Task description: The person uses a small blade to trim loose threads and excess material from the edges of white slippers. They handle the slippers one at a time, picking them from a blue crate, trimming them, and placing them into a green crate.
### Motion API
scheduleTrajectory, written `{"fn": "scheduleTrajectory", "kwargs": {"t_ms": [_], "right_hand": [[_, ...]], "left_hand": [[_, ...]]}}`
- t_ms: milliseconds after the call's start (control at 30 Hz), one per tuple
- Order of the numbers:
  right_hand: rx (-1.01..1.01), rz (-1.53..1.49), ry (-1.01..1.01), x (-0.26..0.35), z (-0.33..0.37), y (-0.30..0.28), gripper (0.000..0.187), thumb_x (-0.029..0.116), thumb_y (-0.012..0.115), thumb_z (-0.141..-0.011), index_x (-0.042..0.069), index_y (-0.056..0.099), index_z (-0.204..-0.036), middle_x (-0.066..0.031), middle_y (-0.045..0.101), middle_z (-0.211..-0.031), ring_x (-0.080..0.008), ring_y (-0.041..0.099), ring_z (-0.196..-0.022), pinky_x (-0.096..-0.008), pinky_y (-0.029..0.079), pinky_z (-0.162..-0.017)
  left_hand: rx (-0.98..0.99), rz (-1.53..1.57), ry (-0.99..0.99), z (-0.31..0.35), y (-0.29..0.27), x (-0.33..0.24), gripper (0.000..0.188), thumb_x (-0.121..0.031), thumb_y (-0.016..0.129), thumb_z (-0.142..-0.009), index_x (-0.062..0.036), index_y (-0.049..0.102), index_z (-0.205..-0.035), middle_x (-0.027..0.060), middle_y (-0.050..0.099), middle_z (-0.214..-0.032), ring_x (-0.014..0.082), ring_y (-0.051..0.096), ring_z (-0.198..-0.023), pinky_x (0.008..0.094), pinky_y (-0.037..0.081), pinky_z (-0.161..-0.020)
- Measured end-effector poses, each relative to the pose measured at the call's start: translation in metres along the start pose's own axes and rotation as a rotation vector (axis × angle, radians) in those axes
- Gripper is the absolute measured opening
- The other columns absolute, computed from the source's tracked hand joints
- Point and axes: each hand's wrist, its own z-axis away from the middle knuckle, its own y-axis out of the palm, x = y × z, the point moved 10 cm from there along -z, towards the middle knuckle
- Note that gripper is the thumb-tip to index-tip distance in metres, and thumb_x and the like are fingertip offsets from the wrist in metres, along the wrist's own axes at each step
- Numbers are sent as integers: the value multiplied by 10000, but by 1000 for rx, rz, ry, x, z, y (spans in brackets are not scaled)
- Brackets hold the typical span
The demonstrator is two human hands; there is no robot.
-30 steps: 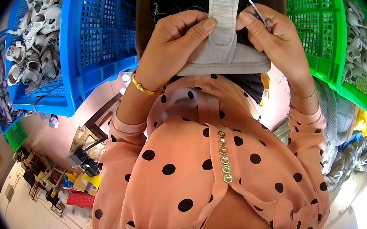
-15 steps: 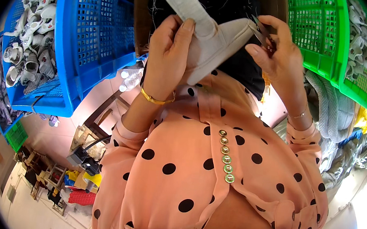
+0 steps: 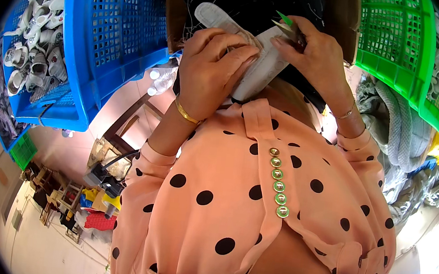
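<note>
A pale grey-white shoe upper (image 3: 263, 69) with a long rounded strap is in front of my body. My left hand (image 3: 213, 67) is closed over its near left part, with the fingers laid across it and hiding some of it. My right hand (image 3: 316, 56) holds a small pair of thread snips (image 3: 293, 33), their pointed blades directed up and left. The snips are at the upper's right edge, and my right thumb appears to touch that edge. Whether the blades meet a thread cannot be seen.
A blue basket (image 3: 113, 35) on the left holds many pale shoe uppers (image 3: 40, 59). A green basket (image 3: 391, 53) stands on the right, with more pale pieces beyond it. Between them is a brown box (image 3: 174, 14) with a dark interior and loose threads. Grey cloth (image 3: 400, 118) lies lower right.
My left hand has shifted right over the shoe upper, and the upper has turned and moved lower. My right hand with the snips has moved slightly left.
</note>
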Motion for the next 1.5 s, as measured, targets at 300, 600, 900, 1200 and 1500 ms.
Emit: {"fn": "scheduleTrajectory", "kwargs": {"t_ms": [300,600,900,1200,1500], "right_hand": [[21,-69,-66,9,-18,28,447,349,729,-761,45,640,-1077,-87,641,-657,-247,636,-577,-327,500,-540],[18,75,-172,20,-15,19,410,439,650,-844,76,575,-1019,-86,624,-645,-257,627,-562,-312,471,-483],[266,416,-459,55,-6,8,447,469,551,-889,38,547,-770,-97,533,-512,-277,573,-470,-346,423,-417],[380,441,-491,74,-13,16,431,405,611,-848,16,584,-665,-131,523,-516,-298,580,-507,-348,438,-453],[365,437,-651,86,-23,13,428,411,587,-874,22,588,-693,-141,511,-502,-319,561,-481,-368,425,-447]], "left_hand": [[81,25,-36,1,9,21,128,-111,753,-704,-134,677,-805,-15,638,-883,216,562,-893,350,457,-766],[46,-117,-67,13,19,25,151,-87,684,-738,-117,588,-851,29,599,-924,245,547,-949,365,436,-807],[36,-93,-112,15,17,25,137,-57,662,-798,-69,587,-911,66,606,-957,278,538,-945,374,425,-816],[55,-53,-135,15,13,25,121,-64,657,-811,-66,603,-919,71,608,-966,280,537,-943,380,423,-823],[57,-30,-122,10,13,26,176,-56,686,-768,-74,630,-934,63,611,-956,271,552,-951,378,445,-827]]}}
